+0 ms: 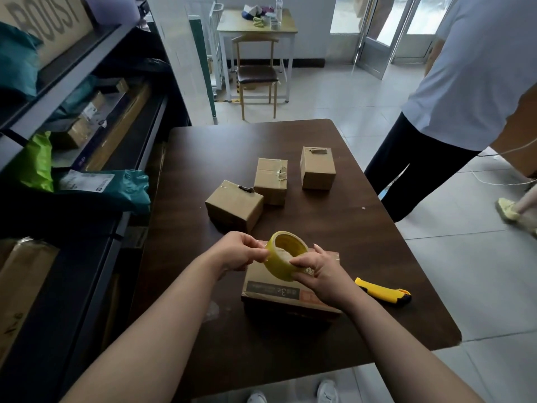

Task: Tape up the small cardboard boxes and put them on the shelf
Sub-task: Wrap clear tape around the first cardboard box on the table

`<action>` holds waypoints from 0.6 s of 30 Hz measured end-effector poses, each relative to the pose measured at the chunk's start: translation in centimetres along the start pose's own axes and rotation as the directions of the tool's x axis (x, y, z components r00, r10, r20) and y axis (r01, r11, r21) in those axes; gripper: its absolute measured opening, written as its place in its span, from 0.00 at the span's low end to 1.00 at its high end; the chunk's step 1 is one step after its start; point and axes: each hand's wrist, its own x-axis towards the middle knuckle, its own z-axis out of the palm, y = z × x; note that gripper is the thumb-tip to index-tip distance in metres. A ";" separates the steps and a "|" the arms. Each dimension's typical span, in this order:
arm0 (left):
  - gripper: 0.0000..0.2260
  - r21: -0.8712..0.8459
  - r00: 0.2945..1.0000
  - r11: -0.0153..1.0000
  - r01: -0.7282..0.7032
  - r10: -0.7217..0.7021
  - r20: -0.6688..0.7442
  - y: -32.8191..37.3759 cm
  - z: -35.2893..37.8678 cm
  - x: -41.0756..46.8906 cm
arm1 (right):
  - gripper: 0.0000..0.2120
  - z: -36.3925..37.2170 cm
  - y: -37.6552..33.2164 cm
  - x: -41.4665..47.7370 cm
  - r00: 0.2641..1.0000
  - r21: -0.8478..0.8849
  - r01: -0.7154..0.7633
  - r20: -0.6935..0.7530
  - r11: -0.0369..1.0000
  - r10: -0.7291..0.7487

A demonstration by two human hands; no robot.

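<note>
A yellowish roll of packing tape (pixel 286 253) is held just above a small cardboard box (pixel 276 292) near the table's front. My right hand (pixel 318 271) grips the roll from its right side. My left hand (pixel 239 251) pinches the roll's left edge, where the tape end seems to be. Three more small cardboard boxes stand farther back on the dark table (pixel 363 242): one (pixel 234 206) at the left, one (pixel 270 181) in the middle, one (pixel 317 168) at the right. The shelf (pixel 96 146) runs along the left.
A yellow utility knife (pixel 383 290) lies right of the near box. The shelf holds parcels, green bags (pixel 35 164) and big cartons. A person (pixel 453 112) stands at the table's right side. A small table and chair (pixel 257 74) stand at the back.
</note>
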 end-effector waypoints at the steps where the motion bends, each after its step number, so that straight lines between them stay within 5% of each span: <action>1: 0.05 0.018 1.000 1.000 0.017 -0.017 0.018 0.0 0.0 0.0 | 0.16 0.0 0.0 0.0 1.000 -0.027 0.020 -0.002 0.999 -0.020; 5: 0.03 0.021 0.999 0.999 -0.035 0.035 -0.011 -0.4 0.2 0.2 | 0.16 -0.3 -0.4 0.2 0.999 -0.096 0.048 -0.006 0.994 -0.049; 11: 0.03 -0.146 0.952 0.964 -0.223 0.183 -0.246 -1.2 1.5 0.1 | 0.05 -1.4 -0.1 0.7 0.999 0.060 0.034 0.034 0.998 -0.036; 18: 0.03 -0.134 0.924 0.963 -0.235 0.178 -0.339 -1.0 1.6 1.0 | 0.13 -1.9 -0.9 1.2 0.999 0.336 0.014 -0.053 0.942 0.004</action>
